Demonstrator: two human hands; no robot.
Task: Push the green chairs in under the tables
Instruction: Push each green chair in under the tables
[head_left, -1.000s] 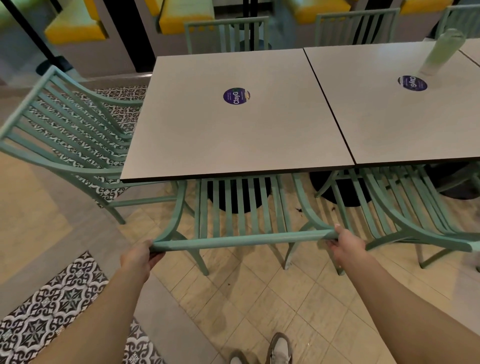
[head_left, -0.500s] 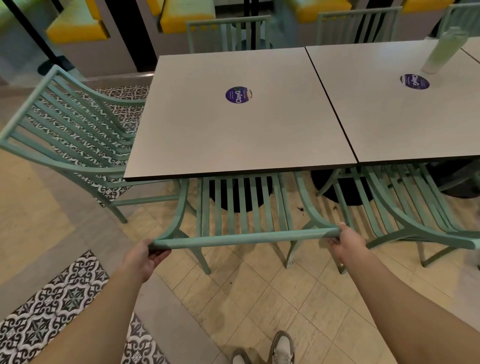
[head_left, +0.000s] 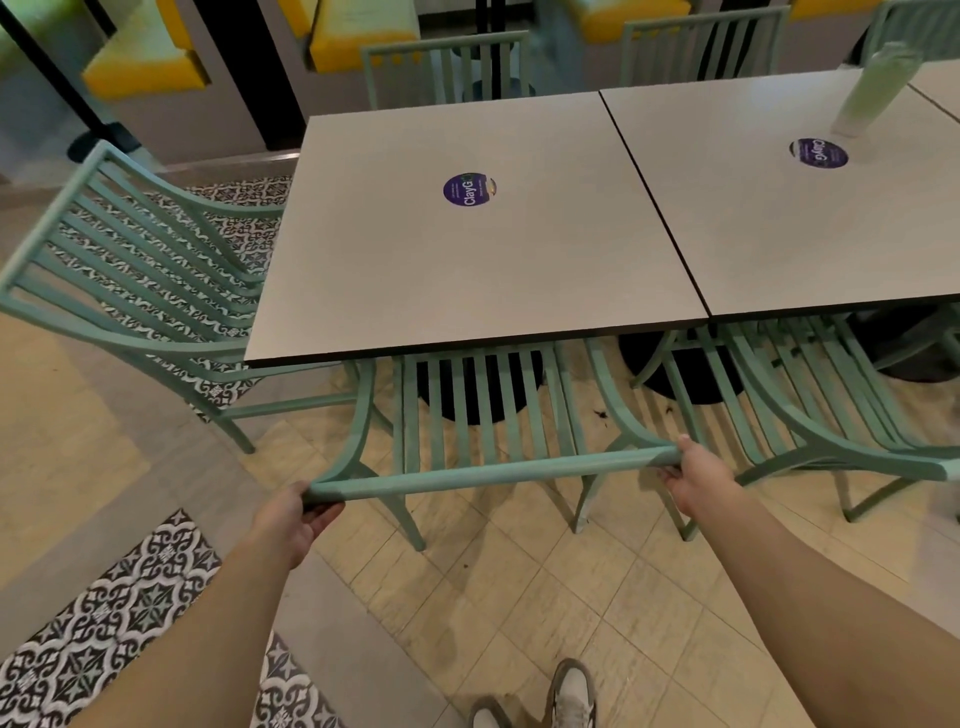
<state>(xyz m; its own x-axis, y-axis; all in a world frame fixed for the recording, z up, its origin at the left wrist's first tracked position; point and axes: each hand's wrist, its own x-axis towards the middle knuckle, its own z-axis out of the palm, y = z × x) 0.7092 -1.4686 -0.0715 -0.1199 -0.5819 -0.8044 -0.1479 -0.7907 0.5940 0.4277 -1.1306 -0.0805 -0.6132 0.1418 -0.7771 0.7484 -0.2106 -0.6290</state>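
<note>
Left hand (head_left: 291, 519): fingers curled round the left end of the top rail, thumb on the near side.
Right hand (head_left: 693, 475): fingers wrapped under the right end of the same rail, thumb on top.
Held chair (head_left: 488, 470): one green slatted chair, its rail spanning between the two sets of fingers, its seat under the near table edge just beyond them.
Green chairs, count: five plainly in view; a sixth at the far right corner, probably, but blurred.
Chair left of the fingers (head_left: 140, 280): at the table's left end, well apart from the left fingers.
Chair right of the fingers (head_left: 810, 415): just beside the right fingers.
Tables (head_left: 467, 270): two plainly seen, edges touching, each with one round purple sticker (head_left: 470, 189).
Bottle (head_left: 878, 85): one, pale green, on the right table.
Shoes (head_left: 569, 693): two, below the fingers.
</note>
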